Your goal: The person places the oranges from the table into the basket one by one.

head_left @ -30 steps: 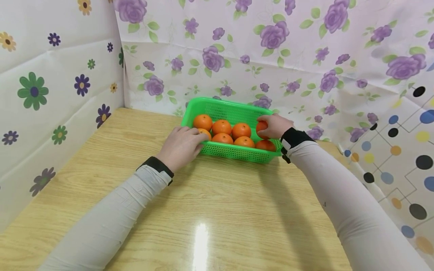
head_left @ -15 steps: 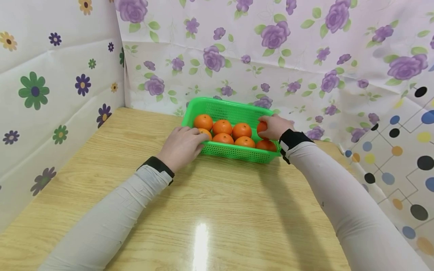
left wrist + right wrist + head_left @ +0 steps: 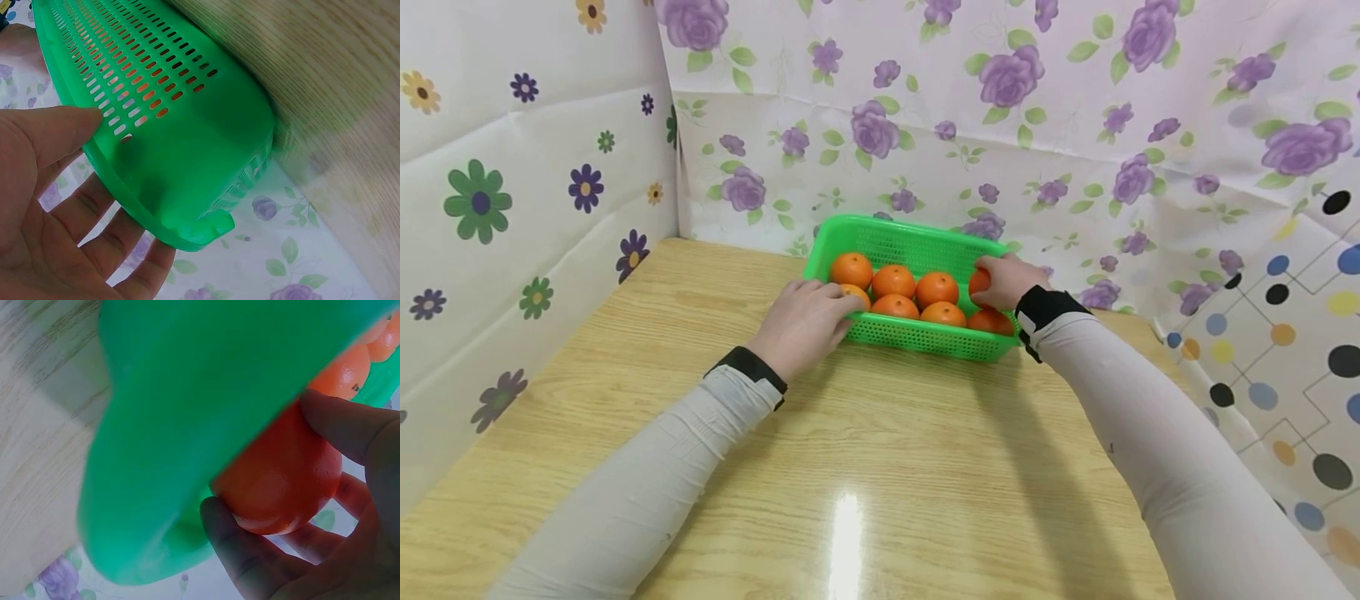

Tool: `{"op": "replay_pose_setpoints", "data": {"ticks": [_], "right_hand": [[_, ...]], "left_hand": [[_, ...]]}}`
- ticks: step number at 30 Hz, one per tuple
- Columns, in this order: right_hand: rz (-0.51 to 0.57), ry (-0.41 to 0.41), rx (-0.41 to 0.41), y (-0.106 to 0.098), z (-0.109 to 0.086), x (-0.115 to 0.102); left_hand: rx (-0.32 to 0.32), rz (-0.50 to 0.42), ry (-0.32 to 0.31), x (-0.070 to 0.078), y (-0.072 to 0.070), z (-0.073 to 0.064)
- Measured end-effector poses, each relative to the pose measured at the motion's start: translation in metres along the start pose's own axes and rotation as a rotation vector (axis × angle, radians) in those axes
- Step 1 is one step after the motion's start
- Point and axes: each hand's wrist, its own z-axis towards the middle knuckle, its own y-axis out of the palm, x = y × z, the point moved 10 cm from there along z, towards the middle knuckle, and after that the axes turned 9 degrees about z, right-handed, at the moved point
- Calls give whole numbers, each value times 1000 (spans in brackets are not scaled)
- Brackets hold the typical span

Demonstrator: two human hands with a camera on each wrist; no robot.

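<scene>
A green plastic basket (image 3: 925,340) with slotted walls stands on the table, holding several oranges (image 3: 892,283) in two rows. My left hand (image 3: 797,329) grips its near left rim. In the left wrist view, the thumb (image 3: 69,128) presses the outer wall while the other fingers reach over the rim. At the basket's right end, my right hand (image 3: 1011,282) holds an orange (image 3: 281,478) between thumb and fingers, inside the basket. In the right wrist view the green rim hides part of this fruit. Another orange (image 3: 990,322) lies just in front of it.
Wood-grain tabletop (image 3: 880,442) extends in front of the basket. Close behind it hangs a cloth with purple flowers (image 3: 872,129). Patterned cloths also border the table on the left (image 3: 535,208) and right (image 3: 1262,358).
</scene>
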Motion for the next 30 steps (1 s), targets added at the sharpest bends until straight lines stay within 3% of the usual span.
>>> {"op": "replay_pose_setpoints", "data": {"ticks": [9,23,30], "right_hand": [[-2,11,-17,2,-2,-6],[-12,9,-47,18,21,9],[-45,-53,-59,24,25,7]], "left_hand": [[7,1,6,0,-2,-1],[3,-8,2,0,-1,-1],[15,-9,1,1,-3,-2]]}}
